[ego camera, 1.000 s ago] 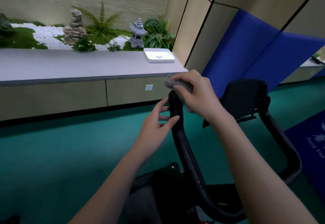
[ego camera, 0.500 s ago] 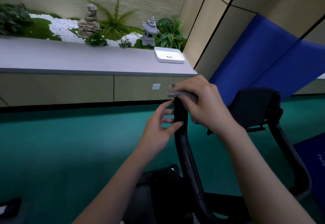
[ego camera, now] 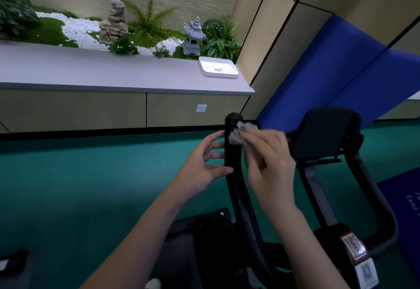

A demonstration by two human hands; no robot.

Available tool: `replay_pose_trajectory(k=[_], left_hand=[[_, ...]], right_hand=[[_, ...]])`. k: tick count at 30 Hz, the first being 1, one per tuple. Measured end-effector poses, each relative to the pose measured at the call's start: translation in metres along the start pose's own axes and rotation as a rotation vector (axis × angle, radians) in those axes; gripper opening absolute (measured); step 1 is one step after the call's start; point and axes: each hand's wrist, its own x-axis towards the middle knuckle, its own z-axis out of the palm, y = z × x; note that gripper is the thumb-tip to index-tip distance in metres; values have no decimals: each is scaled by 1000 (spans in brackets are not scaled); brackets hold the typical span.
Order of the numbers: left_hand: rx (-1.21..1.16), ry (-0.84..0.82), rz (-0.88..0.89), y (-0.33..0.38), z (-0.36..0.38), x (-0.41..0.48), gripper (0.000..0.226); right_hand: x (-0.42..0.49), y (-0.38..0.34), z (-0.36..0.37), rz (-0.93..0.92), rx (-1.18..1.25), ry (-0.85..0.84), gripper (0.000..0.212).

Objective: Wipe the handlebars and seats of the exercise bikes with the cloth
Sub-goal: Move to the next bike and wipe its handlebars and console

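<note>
Green floor (ego camera: 91,186) | cloth (ego camera: 241,133) pinched by right hand (ego camera: 270,159) | handlebar (ego camera: 233,150) tip now bared above fingers (ego camera: 258,140), judged wiped | left hand (ego camera: 204,163) loose, touching it

A gym or fitness room, smartly fitted out. An exercise bike (ego camera: 336,234) stands in front, with a black handlebar (ego camera: 233,152), a black panel (ego camera: 325,134) and a QR sticker (ego camera: 353,246) on its frame. Blue mats (ego camera: 341,73) lean against the panelled wall (ego camera: 284,27), and another mat (ego camera: 404,193) with lettering lies on the teal floor (ego camera: 91,186). A long counter (ego camera: 91,70) runs along the far side, with a white tray (ego camera: 218,68) at its end. Behind it is a decorative bed of ferns (ego camera: 147,23), white pebbles (ego camera: 77,29), a rock (ego camera: 114,23) and a stone lantern (ego camera: 193,36)
</note>
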Motion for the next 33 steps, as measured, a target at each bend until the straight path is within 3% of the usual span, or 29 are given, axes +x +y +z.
replay_pose_trajectory(k=[2,8,15,20,25,33], left_hand=[[-21,6,-1,-1,1,0,71],[-31,-6,-24,-6,-5,-5,67],[28,-20,-33,-7,-5,-10,64],[47,11,-31,-4,-2,-9,60],[64,56,-3,-2,0,-13,58],[84,104,36,-3,5,-14,55]], right_hand=[[18,0,7,-51,-5,8,21],[-16,0,7,-74,85,-191,23],[25,-13,4,286,144,202,20],[49,-7,31,500,147,-2,27],[32,3,37,822,468,-45,26],[6,8,40,867,598,-54,24]])
